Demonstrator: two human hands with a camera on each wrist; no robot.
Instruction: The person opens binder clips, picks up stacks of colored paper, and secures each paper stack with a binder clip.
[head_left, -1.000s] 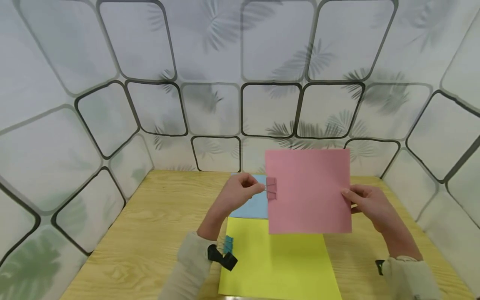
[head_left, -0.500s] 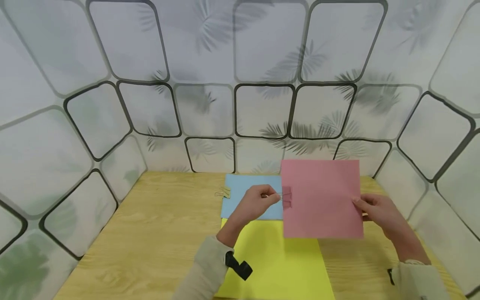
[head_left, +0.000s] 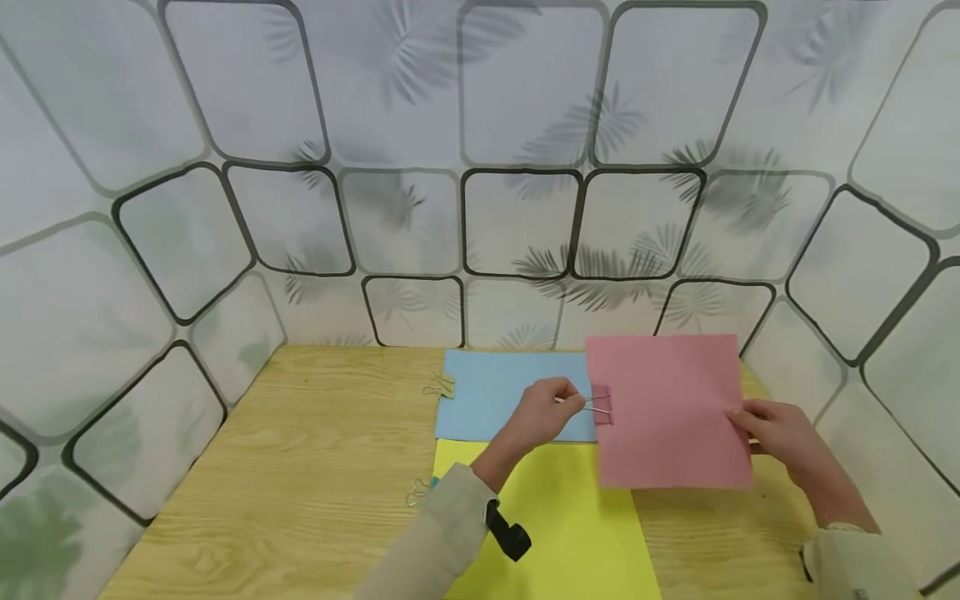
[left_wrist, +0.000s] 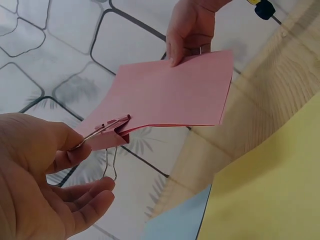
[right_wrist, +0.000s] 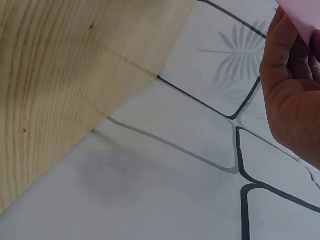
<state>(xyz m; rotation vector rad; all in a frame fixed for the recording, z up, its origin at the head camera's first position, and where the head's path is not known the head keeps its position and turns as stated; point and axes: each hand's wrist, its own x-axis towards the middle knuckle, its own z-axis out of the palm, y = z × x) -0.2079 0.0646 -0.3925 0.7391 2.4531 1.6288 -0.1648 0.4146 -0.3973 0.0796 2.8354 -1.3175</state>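
Observation:
A pink sheet of paper (head_left: 667,412) (left_wrist: 175,95) is held up over the wooden table (head_left: 300,467). A pink binder clip (head_left: 602,405) (left_wrist: 116,131) is clamped on its left edge. My left hand (head_left: 551,408) (left_wrist: 75,165) pinches the clip's wire handle between thumb and finger. My right hand (head_left: 772,429) (left_wrist: 187,35) grips the sheet's right edge, thumb on top. In the right wrist view only the right hand (right_wrist: 295,90) and a pink corner (right_wrist: 305,15) show.
A blue sheet (head_left: 495,392) lies flat at the back with a binder clip (head_left: 438,386) on its left edge. A yellow sheet (head_left: 562,533) lies nearer me, a small clip (head_left: 418,492) at its left edge. Patterned white walls (head_left: 480,167) enclose the table.
Both hands have carried the pink sheet to the right and a little lower. The left hand still holds the clip's handle. The clip on the blue sheet has come into view.

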